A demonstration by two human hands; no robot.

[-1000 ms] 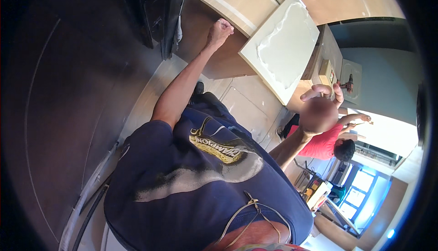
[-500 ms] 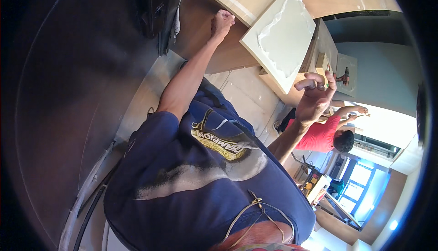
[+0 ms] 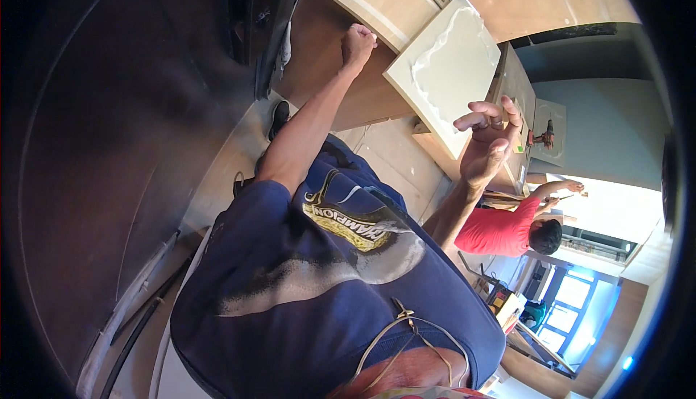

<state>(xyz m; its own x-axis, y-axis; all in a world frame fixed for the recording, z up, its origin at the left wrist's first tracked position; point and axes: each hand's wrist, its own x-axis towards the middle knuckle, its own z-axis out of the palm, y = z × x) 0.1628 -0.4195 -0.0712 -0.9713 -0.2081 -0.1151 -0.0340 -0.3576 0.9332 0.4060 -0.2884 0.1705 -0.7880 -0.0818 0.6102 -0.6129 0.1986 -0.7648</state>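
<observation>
My left hand (image 3: 358, 47) is raised beside the wooden boards at the top, its fingers curled in. Whether something small sits between the fingertips I cannot make out. My right hand (image 3: 487, 149) is lifted in front of a pale square panel's (image 3: 453, 62) lower corner. Its fingers are apart and bent, palm turned up, holding nothing. An uneven line of white paste runs along the panel's face near its edges. Next to the panel, a light wooden board (image 3: 377, 0) with a whitish strip lies above my left hand.
A red and black power drill (image 3: 545, 138) rests on another pale panel (image 3: 549, 113) at the right. Beyond my right arm, a co-worker in a red shirt (image 3: 493, 231) reaches toward a white surface. A dark panel (image 3: 94, 160) fills the left side, with cables (image 3: 134, 352) below.
My right hand has shifted slightly to the left, and its fingers have turned and bent. My left hand stays closed in nearly the same place. The view has tilted a little.
</observation>
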